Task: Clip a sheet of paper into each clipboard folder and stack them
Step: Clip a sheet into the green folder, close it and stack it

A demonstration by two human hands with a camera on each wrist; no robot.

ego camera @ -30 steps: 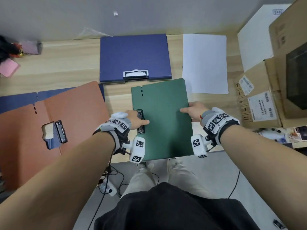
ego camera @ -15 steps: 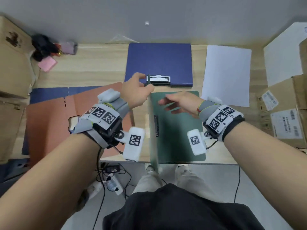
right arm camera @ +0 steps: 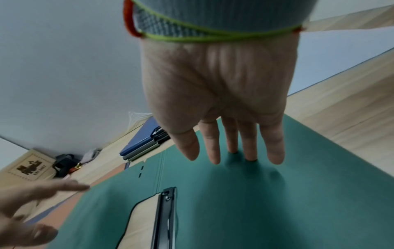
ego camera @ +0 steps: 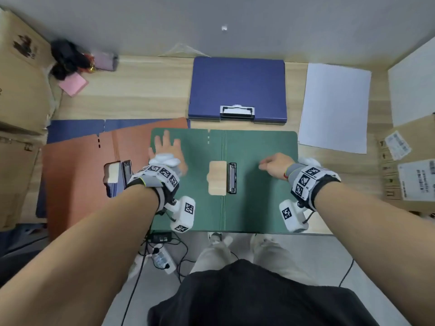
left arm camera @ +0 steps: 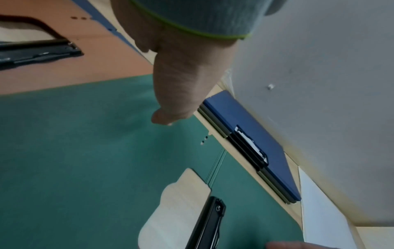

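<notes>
Under both flat palms in the head view, the green folder [ego camera: 259,208] is spread on the bench [ego camera: 141,95], left hand [ego camera: 166,149] pinning its cover, likely to stop it springing shut. Beyond the left hand's wrist view, the blue folder stack [left arm camera: 251,144] is seen. Beneath the right hand [right arm camera: 219,104], straight fingers are pressed on the clip-side panel, holding nothing; paper [ego camera: 334,107] lies beyond it, unclipped.

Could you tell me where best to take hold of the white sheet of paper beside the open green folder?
Probably the sheet of paper by its near left corner, coming from the green folder side with the right hand: it lies flat, and that corner is closest.
</notes>
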